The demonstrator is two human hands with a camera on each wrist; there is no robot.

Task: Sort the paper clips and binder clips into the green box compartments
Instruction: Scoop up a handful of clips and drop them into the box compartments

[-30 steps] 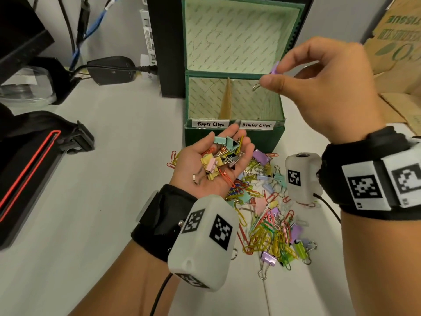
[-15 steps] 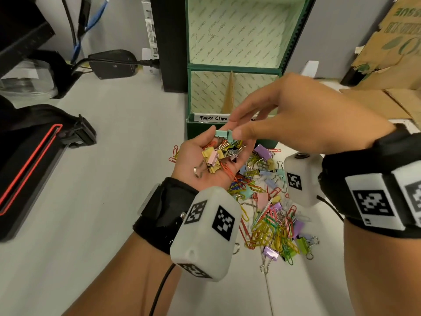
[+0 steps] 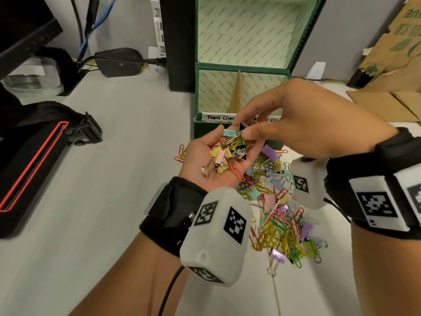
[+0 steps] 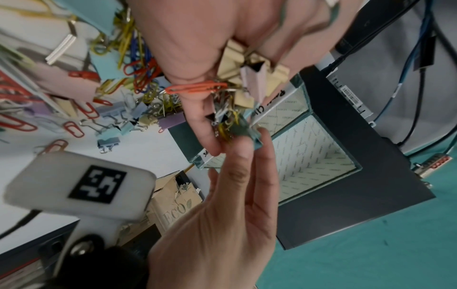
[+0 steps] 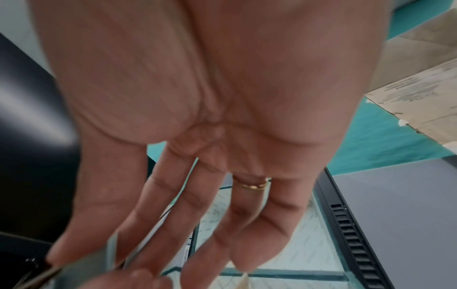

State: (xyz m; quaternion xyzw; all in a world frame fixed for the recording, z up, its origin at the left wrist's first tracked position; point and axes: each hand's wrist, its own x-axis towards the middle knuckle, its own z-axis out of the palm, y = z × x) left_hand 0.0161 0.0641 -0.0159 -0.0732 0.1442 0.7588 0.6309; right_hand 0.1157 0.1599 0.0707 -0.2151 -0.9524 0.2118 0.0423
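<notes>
1. Head view: the left hand (image 3: 218, 165) lies palm up over the worktop (image 3: 95, 201), just near of the green box (image 3: 241, 137), its fingers relaxed and cupping a handful of clips (image 3: 225, 153). The right hand (image 3: 303, 124) reaches in from the right, thumb and forefinger pinching a teal binder clip (image 3: 231, 132) at the left hand's fingertips. A loose pile of paper clips and binder clips (image 3: 280, 215) lies on the worktop below and to the right of the left hand. The box stands open with its lid upright; a cardboard divider (image 3: 235, 96) splits it, and the label over the left compartment reads "Paper Clips". The right label is partly hidden by the right hand.

2. Left wrist view: this shows the palm's load closer: yellow and pink binder clips (image 4: 249, 72), an orange paper clip (image 4: 195, 88), and the teal clip between the right hand's thumb and fingertips (image 4: 259, 136), which the head view shows only from above.

3. Right wrist view: the right palm fills the frame, blurred. The other fingers (image 5: 247, 224) hang straight and slightly spread, one wearing a gold ring (image 5: 252, 184); the box interior lies behind them.
</notes>
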